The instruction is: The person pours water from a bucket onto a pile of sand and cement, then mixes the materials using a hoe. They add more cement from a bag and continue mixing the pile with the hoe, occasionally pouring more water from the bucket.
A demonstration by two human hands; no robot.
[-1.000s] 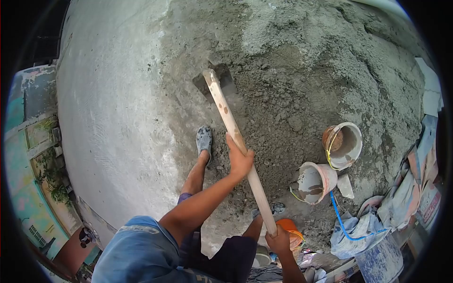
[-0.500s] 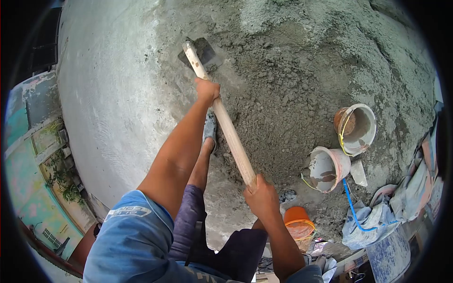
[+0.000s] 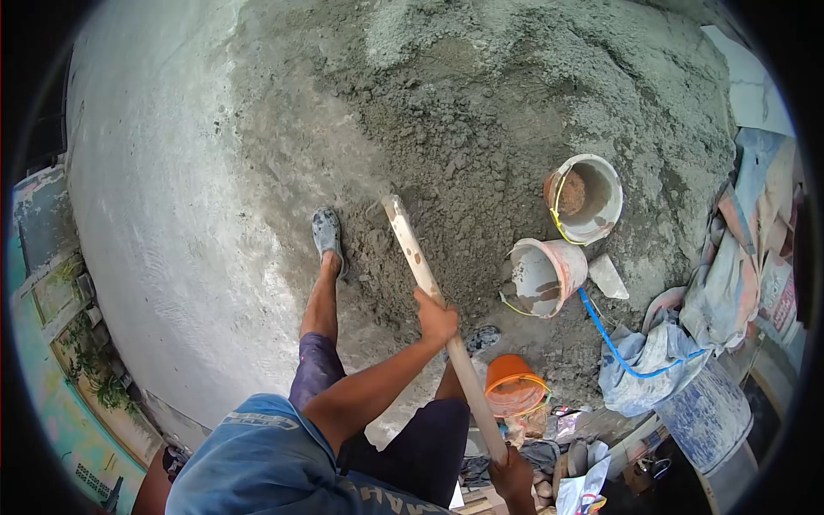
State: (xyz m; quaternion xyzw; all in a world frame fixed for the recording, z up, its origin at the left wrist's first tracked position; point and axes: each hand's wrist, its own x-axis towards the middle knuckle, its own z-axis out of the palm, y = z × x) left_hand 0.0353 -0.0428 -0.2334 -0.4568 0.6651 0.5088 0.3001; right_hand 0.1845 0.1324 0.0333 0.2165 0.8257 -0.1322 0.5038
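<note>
A long wooden handle (image 3: 470, 378) slants from the middle of the view down to the bottom. My left hand (image 3: 436, 319) is wrapped round it below its upper end. At the lower end my right hand (image 3: 512, 474) is closed on the same handle. The handle's upper end lies over the grey mortar heap (image 3: 463, 206); the blade there is hardly visible, hidden in or behind the mortar. My shoes (image 3: 327, 230) are on the left of and below the heap, one on each side of the handle.
Two pale buckets, one upright (image 3: 608, 206) and one tipped (image 3: 571, 273), stand right of the heap near a blue strap (image 3: 609, 343). An orange bucket (image 3: 512, 376) lies below. Crumpled sheeting (image 3: 639, 369) and a stained drum (image 3: 705, 419) are at the lower right.
The tool has been pulled back toward my body, its head moving from the bare floor to the mortar heap. Both hands have moved down and right with it. The view has shifted rightward.
</note>
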